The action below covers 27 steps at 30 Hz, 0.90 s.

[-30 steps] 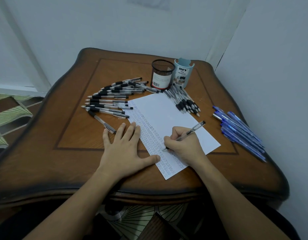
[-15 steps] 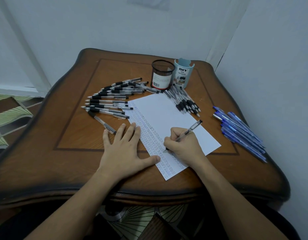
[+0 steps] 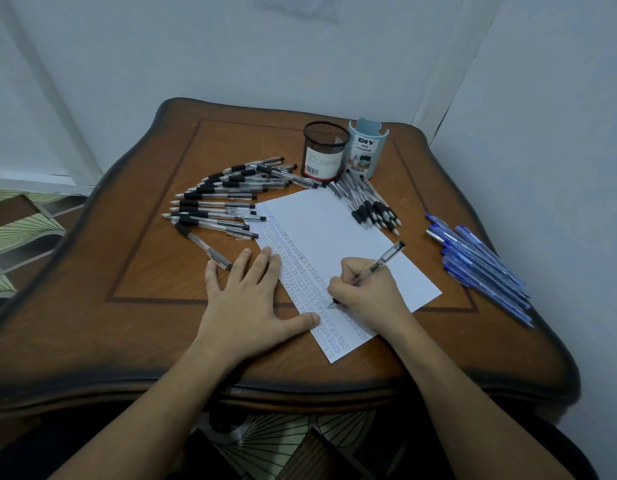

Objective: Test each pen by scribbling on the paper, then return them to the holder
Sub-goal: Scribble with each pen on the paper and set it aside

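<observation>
right hand (image 3: 366,289) pinches 1 pen (image 3: 380,263) on 1 paper (image 3: 335,230) | left hand (image 3: 244,299) spread flat | mesh holder (image 3: 322,152) + blue holder (image 3: 366,147) = 2

Two in shot: bare left hand (image 3: 246,306), bare right hand (image 3: 366,292). Left forearm (image 3: 144,410), right forearm (image 3: 473,410) bare to frame edge. Short thumbnail on left.

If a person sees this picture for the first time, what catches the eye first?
First, the white sheet of paper in the middle of the brown wooden table, with rows of small scribbles down its left side, where the right hand writes with a clear pen and the left hand lies flat at its edge. Then the many clear-and-black pens fanned out to the left, and the pile of blue pens at the right edge.
</observation>
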Tool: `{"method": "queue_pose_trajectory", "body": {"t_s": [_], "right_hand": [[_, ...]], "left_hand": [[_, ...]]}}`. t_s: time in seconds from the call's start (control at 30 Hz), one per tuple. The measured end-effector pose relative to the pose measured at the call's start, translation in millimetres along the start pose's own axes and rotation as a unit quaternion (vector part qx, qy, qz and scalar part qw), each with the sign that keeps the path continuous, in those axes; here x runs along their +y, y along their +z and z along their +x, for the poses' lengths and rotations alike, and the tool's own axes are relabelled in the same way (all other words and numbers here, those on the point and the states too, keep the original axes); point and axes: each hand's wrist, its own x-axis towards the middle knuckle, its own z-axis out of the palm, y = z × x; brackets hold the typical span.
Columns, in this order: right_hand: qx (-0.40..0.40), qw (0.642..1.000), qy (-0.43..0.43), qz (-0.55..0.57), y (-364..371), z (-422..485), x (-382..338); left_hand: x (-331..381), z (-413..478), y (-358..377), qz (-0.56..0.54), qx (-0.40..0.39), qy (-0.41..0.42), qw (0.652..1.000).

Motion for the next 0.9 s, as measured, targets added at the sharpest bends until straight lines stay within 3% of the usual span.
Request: {"method": "queue_pose_trajectory", "body": {"t_s": [0.9], "right_hand": [[0.013, 1.000, 0.006, -0.010, -4.1, -0.9, -2.8]], "left_hand": [[-1.1, 0.3, 0.2, -0.005, -0.005, 0.000, 1.000]]}}
